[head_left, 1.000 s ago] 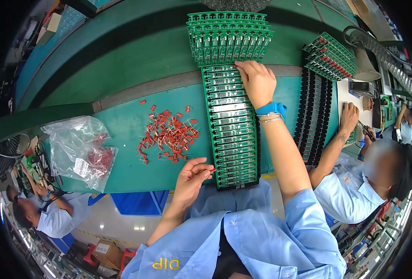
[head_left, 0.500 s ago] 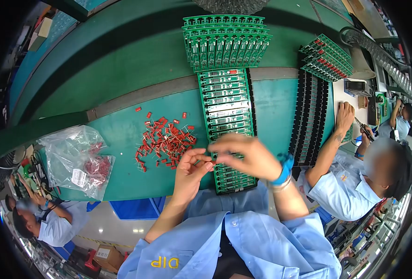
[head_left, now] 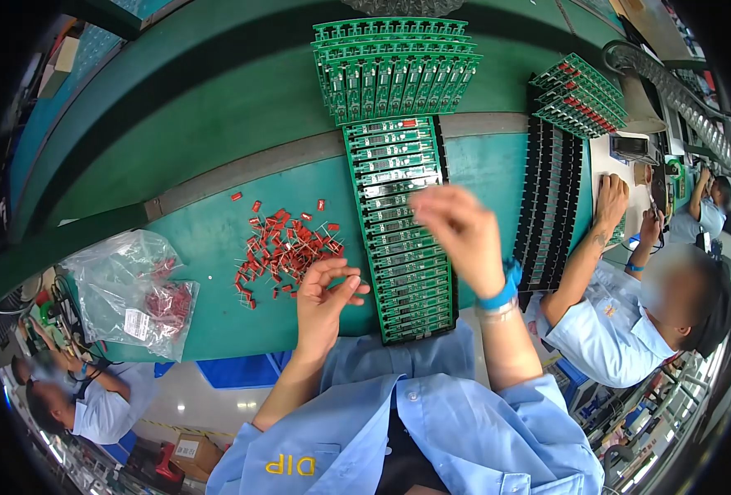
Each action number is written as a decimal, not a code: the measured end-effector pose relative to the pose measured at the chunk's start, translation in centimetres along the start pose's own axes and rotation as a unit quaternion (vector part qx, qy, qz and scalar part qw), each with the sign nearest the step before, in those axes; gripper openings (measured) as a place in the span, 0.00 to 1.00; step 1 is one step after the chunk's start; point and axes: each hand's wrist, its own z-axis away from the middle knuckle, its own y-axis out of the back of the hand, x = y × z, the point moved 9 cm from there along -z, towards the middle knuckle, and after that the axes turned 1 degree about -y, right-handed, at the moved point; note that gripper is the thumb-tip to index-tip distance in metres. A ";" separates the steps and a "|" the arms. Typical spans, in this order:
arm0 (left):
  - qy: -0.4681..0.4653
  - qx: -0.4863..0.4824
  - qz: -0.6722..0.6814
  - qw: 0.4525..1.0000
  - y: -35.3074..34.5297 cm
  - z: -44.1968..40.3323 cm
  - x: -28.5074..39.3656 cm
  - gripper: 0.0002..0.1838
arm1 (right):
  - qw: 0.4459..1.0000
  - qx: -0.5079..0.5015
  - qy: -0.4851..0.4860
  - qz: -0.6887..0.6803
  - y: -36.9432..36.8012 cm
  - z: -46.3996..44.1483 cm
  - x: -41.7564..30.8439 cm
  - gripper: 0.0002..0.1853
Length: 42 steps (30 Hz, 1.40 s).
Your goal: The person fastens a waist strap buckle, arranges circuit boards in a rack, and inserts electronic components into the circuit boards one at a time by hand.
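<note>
My left hand [head_left: 324, 301] is closed, thumb against curled fingers, between the loose red components and the circuit board panel; whatever it may pinch is too small to make out. My right hand [head_left: 464, 239] hovers over the right side of the green circuit board panel [head_left: 403, 239], its fingertips pinched together and slightly blurred. What those fingers hold, if anything, is hidden. The panel has many narrow strips and lies in a black rack. A single red component [head_left: 409, 123] sits on its top strip. Loose red components with wire leads [head_left: 287, 247] are heaped left of the panel.
A stack of green boards [head_left: 394, 74] stands behind the panel. A clear plastic bag [head_left: 134, 289] with red components lies at left. To the right are a black rack [head_left: 551, 206], another board stack [head_left: 580, 95] and a co-worker's arm [head_left: 592, 239].
My right hand has left my left hand and moved up and right over the panel. My left hand has shifted slightly left. The view has shifted a little.
</note>
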 end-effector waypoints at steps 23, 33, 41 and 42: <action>0.015 0.046 -0.006 0.999 2.7 1.7 -1.2 0.19 | 0.981 0.179 0.036 0.061 1.7 -6.1 6.2 0.12; 0.083 0.034 0.019 0.996 3.4 1.8 -2.8 0.19 | 0.977 0.166 0.062 0.116 1.2 -6.1 5.1 0.12; 0.009 0.035 0.015 0.999 3.0 1.3 -1.9 0.16 | 0.960 0.156 0.120 0.199 0.0 -5.9 4.4 0.12; 0.001 0.041 0.009 0.999 3.0 1.3 -1.7 0.16 | 0.960 0.158 0.115 0.202 0.0 -5.9 4.5 0.13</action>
